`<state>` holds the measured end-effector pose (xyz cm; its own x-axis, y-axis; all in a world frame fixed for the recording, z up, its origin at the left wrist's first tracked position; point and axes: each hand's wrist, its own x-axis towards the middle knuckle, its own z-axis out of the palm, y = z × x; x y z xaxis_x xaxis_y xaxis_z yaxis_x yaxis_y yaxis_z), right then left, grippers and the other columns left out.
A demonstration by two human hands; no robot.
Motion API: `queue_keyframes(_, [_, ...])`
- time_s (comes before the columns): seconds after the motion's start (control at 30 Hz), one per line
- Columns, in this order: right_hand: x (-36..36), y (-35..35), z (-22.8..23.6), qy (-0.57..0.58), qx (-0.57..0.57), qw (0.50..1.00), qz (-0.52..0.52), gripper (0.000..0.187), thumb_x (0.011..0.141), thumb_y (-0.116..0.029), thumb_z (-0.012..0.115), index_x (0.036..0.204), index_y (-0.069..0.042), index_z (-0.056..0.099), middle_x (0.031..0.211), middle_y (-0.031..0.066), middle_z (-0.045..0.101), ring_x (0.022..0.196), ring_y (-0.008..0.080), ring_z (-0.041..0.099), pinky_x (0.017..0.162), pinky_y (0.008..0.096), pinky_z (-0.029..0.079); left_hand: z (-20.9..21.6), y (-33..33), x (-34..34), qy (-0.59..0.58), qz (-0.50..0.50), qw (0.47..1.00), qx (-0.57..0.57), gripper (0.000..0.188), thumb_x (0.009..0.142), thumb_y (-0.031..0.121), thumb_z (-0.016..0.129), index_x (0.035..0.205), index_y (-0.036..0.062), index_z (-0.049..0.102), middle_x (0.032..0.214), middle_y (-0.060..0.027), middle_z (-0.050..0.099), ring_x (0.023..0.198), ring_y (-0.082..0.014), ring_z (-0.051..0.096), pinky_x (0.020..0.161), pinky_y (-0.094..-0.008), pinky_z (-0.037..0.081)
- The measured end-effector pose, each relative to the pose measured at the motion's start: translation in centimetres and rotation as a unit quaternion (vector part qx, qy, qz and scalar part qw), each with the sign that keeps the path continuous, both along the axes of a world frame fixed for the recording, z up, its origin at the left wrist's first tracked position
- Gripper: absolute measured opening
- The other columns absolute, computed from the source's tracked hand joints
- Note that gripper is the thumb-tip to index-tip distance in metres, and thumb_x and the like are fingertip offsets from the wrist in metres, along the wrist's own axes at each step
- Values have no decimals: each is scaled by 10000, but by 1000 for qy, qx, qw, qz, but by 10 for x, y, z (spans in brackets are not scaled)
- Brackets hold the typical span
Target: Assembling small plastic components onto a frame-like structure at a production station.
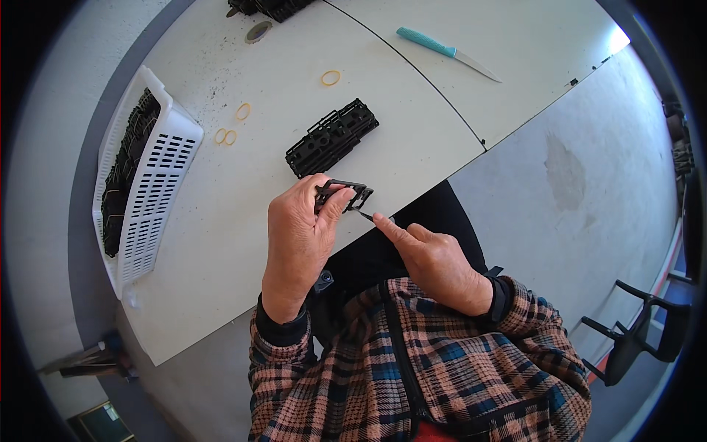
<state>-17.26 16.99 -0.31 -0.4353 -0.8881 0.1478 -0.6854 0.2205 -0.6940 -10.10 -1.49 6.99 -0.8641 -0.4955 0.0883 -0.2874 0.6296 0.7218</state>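
Note:
My left hand (300,228) is closed on a small black plastic frame (356,193), pinched between thumb and fingers just over the table's near edge. Close by, my right hand (434,261) grips a thin-bladed tool (366,216), its index finger stretched along it. The tool's tip touches or nearly touches the frame's near corner; its handle is hidden in my palm. Just beyond my left hand lies a stack of black plastic parts (333,138) on the white table.
A white slotted basket (158,177) full of black parts stands at the left. Yellow rubber bands (331,78), a tape roll (258,32) and a knife with a turquoise handle (442,48) lie on the table (243,243). More black parts (272,7) sit at the far edge.

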Motion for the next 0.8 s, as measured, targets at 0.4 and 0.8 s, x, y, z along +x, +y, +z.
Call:
queue_keyframes(0.4, [6, 0, -3, 86, -19, 996, -19, 710, 751, 76, 628, 1421, -118, 496, 658, 57, 430, 520, 179, 481, 473, 307, 459, -1, 1, 1, 11, 3, 999, -52, 185, 874, 133, 714, 885, -34, 635, 765, -123, 656, 610, -216, 625, 553, -297, 487])
queue_keyframes(0.8, [3, 1, 0, -12, -14, 1000, -23, 505, 931, -4, 555, 1418, -121, 496, 639, 85, 448, 510, 199, 471, 464, 346, 431, -4, 0, 1, 38, -2, 998, -42, 210, 893, 143, 711, 858, -45, 625, 687, -84, 612, 602, -128, 510, 569, -264, 451])
